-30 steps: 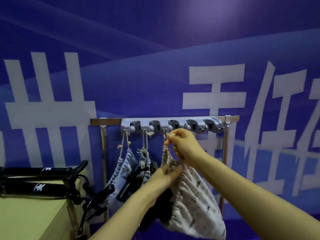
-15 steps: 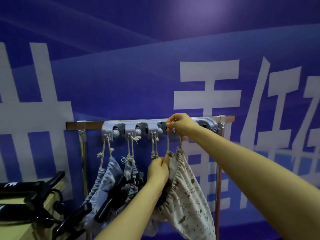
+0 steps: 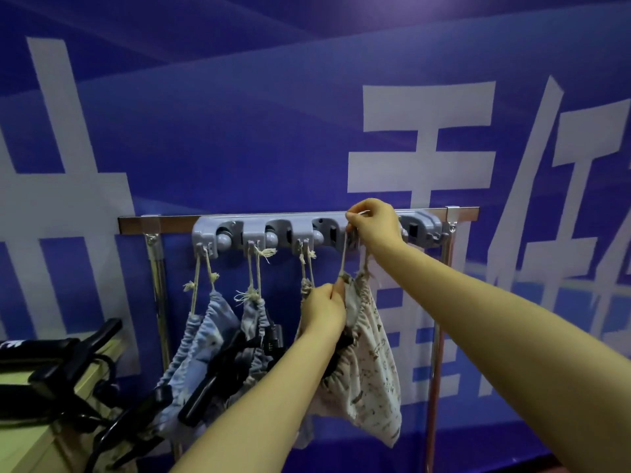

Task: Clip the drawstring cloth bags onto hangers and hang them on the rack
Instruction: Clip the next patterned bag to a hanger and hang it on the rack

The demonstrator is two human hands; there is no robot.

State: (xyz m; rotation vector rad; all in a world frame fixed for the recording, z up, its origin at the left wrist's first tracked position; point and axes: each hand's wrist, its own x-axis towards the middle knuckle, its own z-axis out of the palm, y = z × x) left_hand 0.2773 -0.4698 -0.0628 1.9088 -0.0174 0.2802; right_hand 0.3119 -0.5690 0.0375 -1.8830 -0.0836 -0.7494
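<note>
Up at the rack rail (image 3: 170,221), the right hand (image 3: 374,227) has its fingers pinched on the drawstring (image 3: 343,257) of the cream patterned bag (image 3: 372,370), right against the grey hook strip (image 3: 273,233). Below those fingers the cord runs straight down to the bag's gathered mouth, where the left hand (image 3: 324,310) grips the cloth, fingers curled round it. The bag hangs beneath both hands. Left of the left fingers, bluish bags (image 3: 208,336) dangle from hooks by their cords, with black hangers (image 3: 211,380) tangled among them. Farther left and lower, more black hangers lie on a pale surface (image 3: 20,442).
</note>
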